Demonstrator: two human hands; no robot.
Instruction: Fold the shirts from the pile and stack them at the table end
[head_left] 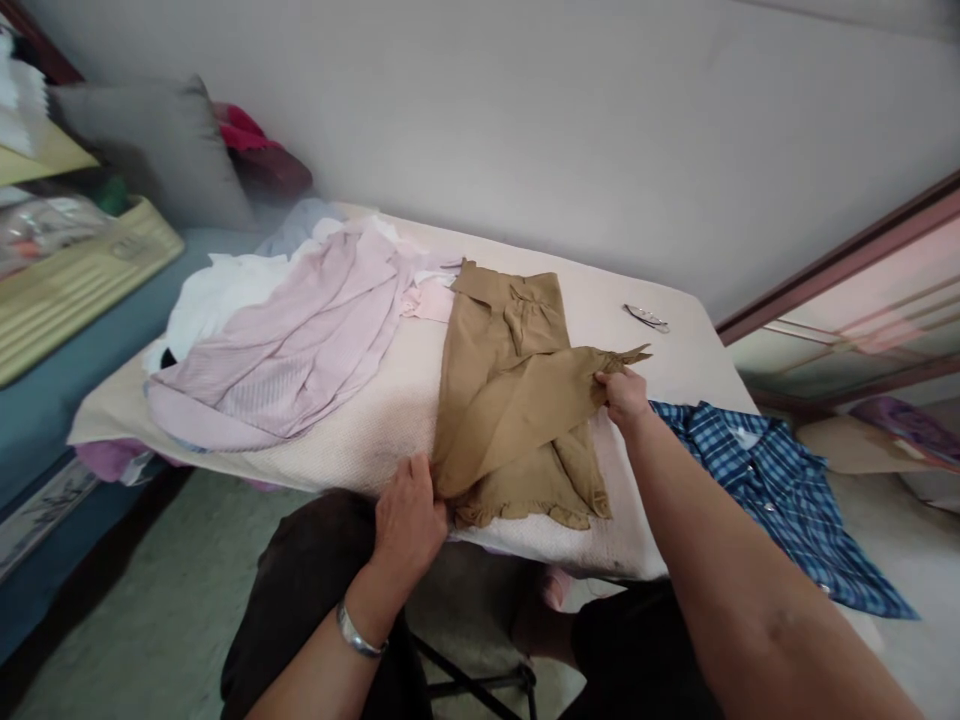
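Observation:
A tan-brown blouse [495,400] lies on the covered table in front of me, its body partly folded and its lower hem ruffled. One sleeve crosses the body diagonally to the right. My right hand [624,392] pinches that sleeve near its cuff, with the cuff's pointed end sticking out beyond my fingers. At the blouse's lower left corner, my left hand [411,515] has its fingers curled down against the fabric edge and closed on it. A silver bracelet [358,630] circles my left wrist.
A pile of lilac cloth [315,330] and white cloth [225,295] covers the table's left part. Eyeglasses [646,318] lie at the back right. A blue plaid shirt [772,490] hangs over the right edge. A grey cushion [154,145] and a yellow basket [90,280] stand at left.

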